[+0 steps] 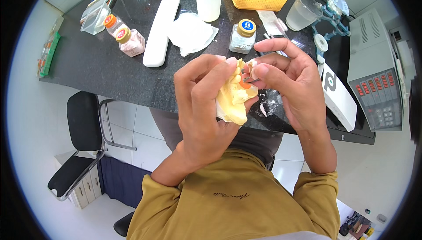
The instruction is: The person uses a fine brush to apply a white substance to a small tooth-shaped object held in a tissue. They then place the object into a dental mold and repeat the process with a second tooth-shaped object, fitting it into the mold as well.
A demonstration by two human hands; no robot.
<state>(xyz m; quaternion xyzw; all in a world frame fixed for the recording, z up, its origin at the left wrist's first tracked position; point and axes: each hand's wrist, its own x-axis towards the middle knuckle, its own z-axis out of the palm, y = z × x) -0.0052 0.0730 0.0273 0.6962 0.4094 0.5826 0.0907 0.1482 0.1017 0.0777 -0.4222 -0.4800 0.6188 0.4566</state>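
My left hand (203,95) is wrapped round a yellow plaster dental cast (234,100), held above the near edge of the dark countertop. A row of tooth shapes shows on the cast, with a spot of orange on its right side. Close beside it, my right hand (292,79) pinches a small whitish, tooth-coloured piece (252,64) between thumb and fingers. Its forefinger is raised and bent. The piece is very near the cast; whether they touch I cannot tell. My fingers hide part of both.
Behind my hands stand a blue-lidded jar (242,37), a white bottle (208,0), crumpled tissue (190,32) and a long white case (161,32). Rightward are a plastic cup (303,13), a blue articulator (336,27), a white box (337,97) and a machine with red digits (379,92).
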